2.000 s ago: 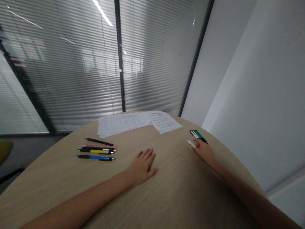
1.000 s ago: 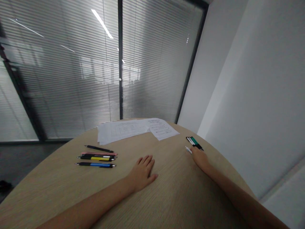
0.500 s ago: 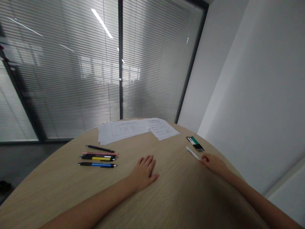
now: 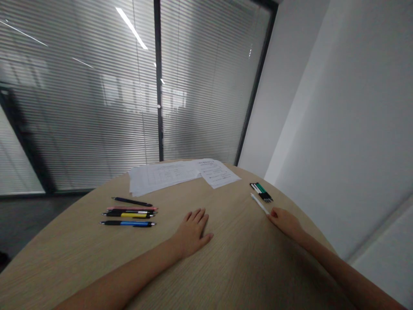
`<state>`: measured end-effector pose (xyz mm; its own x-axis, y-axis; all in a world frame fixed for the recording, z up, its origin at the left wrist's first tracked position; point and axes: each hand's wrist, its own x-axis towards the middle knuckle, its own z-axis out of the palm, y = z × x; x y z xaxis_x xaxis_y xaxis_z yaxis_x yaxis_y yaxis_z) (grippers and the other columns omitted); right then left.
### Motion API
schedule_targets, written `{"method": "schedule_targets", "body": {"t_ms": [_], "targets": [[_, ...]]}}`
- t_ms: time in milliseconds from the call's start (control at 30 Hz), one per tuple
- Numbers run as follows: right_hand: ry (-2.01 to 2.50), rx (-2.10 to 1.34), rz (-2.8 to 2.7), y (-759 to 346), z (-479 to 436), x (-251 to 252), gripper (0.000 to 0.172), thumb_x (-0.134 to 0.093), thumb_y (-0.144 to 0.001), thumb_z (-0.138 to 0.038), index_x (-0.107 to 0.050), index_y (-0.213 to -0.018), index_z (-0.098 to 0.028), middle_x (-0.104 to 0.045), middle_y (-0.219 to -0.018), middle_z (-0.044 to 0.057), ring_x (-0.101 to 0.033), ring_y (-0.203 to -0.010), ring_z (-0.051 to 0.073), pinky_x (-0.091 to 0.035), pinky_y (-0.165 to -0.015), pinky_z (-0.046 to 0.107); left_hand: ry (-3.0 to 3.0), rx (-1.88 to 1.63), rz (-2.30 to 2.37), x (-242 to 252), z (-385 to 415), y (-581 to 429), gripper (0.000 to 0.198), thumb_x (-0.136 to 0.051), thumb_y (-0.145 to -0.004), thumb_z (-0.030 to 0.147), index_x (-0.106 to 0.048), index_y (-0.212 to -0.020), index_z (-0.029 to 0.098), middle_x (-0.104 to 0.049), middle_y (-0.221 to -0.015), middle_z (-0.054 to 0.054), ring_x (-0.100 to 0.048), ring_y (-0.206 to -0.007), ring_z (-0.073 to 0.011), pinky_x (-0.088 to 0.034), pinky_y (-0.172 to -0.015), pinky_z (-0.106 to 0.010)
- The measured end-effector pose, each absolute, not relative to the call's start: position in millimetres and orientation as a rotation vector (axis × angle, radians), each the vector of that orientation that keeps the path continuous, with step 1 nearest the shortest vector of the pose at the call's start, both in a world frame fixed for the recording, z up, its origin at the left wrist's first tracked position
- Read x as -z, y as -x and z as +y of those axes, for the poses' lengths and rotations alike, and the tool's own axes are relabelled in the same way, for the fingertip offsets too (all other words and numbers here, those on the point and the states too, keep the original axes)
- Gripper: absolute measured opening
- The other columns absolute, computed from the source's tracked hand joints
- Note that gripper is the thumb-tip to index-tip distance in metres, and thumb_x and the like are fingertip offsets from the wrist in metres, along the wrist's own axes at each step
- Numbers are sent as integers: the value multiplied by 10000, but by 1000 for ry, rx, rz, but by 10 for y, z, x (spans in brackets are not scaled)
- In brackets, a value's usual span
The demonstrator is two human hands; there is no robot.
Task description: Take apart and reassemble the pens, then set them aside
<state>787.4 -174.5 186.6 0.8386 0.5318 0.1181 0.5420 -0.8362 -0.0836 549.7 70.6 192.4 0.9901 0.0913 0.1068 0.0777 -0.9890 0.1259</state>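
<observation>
Left hand (image 4: 192,232) open, palm down on wood-grain worktop (image 4: 232,262), fingers spread; group of ballpoint pens (image 4: 129,213) at 10 o'clock from it, sheets of paper (image 4: 180,175) at 12 o'clock; right hand (image 4: 285,223) loosely curled, no grip, fingertips (image 4: 273,214) touching lower end of slanting white pen (image 4: 260,203); black-and-green pens (image 4: 261,192) just beyond, at 11 o'clock.

"What sort of place is this?"

"An office, most likely a meeting room."

"What shows that?"

"A rounded wood-look table (image 4: 245,262), printed papers (image 4: 164,180) and pens (image 4: 129,223) laid out on it, and a glass partition (image 4: 209,86) with slatted blinds (image 4: 80,107)."
</observation>
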Motion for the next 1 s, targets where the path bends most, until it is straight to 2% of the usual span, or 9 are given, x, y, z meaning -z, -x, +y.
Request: {"method": "schedule_targets", "body": {"t_ms": [400,667,1000], "targets": [[2956,240,-819,-8033,-1327,-1894,282,-417,-806,-374,-597,-769,-161,-643,-802,101,-601,-764,225,-390,-559,256,-3011,-156,144,-1950,692,-5478,608,-315,-806,488,-341,-1258,81,-270,-1346,-170,-230,-1237,-276,-181,-997,-446],[3006,314,-813,-8139,-1172,-1902,280,-405,-823,-317,-595,-890,-122,-636,-895,141,-599,-818,231,-423,-631,278,-3021,-136,145,-1961,684,-5488,611,-327,-802,481,-341,-1258,75,-266,-1347,-174,-230,-1237,-276,-183,-998,-441],[3055,324,-746,-8247,-1173,-1873,336,-381,-830,-350,-604,-900,-109,-640,-881,156,-606,-823,254,-445,-641,310,-3012,-163,136,-1908,695,-5496,605,-327,-801,479,-349,-1254,78,-266,-1347,-173,-228,-1237,-277,-175,-999,-442]]}}
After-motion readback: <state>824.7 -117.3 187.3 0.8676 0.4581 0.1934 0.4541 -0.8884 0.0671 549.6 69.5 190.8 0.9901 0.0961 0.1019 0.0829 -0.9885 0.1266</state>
